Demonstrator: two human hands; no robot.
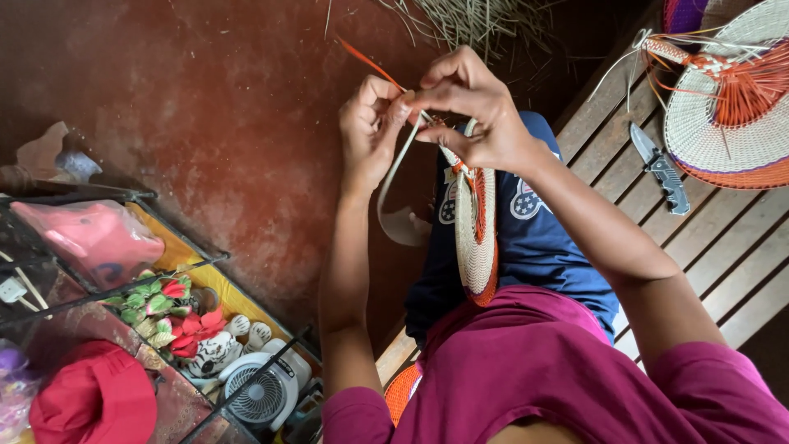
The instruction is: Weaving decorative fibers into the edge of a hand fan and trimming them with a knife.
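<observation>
— Item: woven fan [477, 234], cream coils with orange edging, standing on edge on your lap. Where does it lie from your hands?

— Below them. Its long axis runs from your fingers down toward your body; the top edge meets your right hand [472, 111], which pinches it between thumb and fingers. That hand is the nearer one to the work.

— Left hand [368, 127]?

— Closed in a pinch on an orange strand [370, 62] that slants up and away to the left. A pale flat strip [394, 193] loops down from between your two hands, just beside the fan.

— Surroundings?

— Blue shorts under the fan, magenta shirt nearest the camera. On the wooden bench [723, 255] to your right: a folding knife [662, 168], blade open, and a second woven piece [723, 123] with loose orange strands — well apart from your hands. A bundle of dry fibres [468, 20] on the floor beyond. To your left, a wire rack [189, 263] holding a small white fan [263, 393], a red cap [94, 399] and artificial flowers [168, 316].
</observation>
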